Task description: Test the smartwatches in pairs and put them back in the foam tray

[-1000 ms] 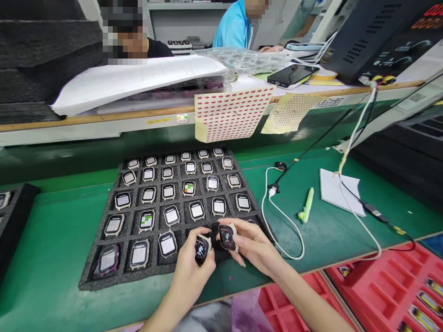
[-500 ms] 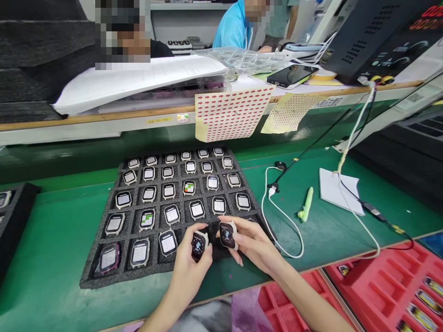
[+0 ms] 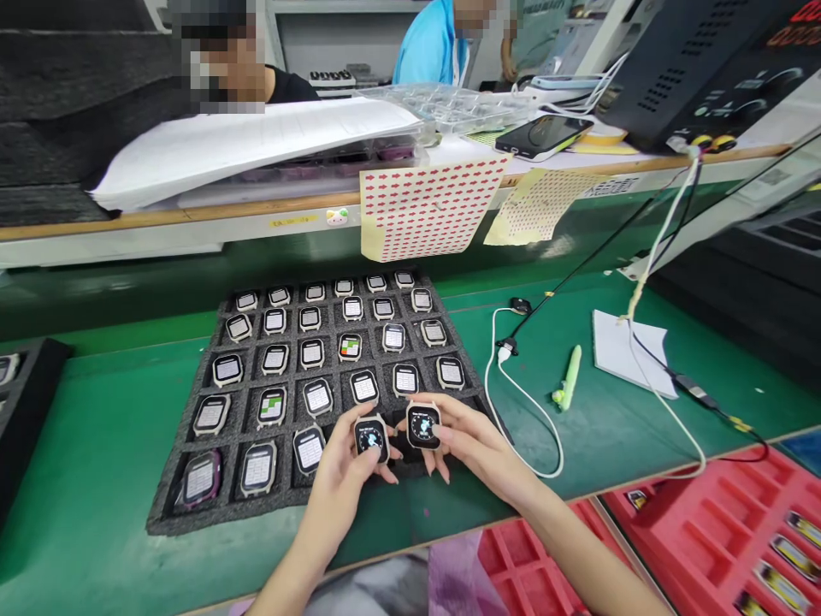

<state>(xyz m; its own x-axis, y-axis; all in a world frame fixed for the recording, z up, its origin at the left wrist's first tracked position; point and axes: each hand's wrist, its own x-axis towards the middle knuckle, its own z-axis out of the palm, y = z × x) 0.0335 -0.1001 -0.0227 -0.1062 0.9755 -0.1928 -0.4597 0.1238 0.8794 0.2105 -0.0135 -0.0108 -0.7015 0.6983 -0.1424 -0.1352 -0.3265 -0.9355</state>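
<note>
Watch [image 3: 367, 430] in left hand [image 3: 339, 458], second watch [image 3: 422, 419] in right hand [image 3: 473, 436]

Left: pinches watch between thumb and fingers, with thumb over lit screen. Right: grips second watch likewise, just beside. Beneath and beyond both hands: foam tray [image 3: 224, 511] with more watches [image 3: 259, 466]. Right of right hand: green pen [image 3: 569, 378].

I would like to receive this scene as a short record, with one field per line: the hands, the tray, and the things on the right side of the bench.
Left hand: left hand holds a watch, thumb over its lit screen
Right hand: right hand holds another watch, thumb at the screen's edge
Tray: black foam tray with watches in compartments; one has a purple case
Right side: green pen-like item, white cable, white paper
Surface: green bench
</note>
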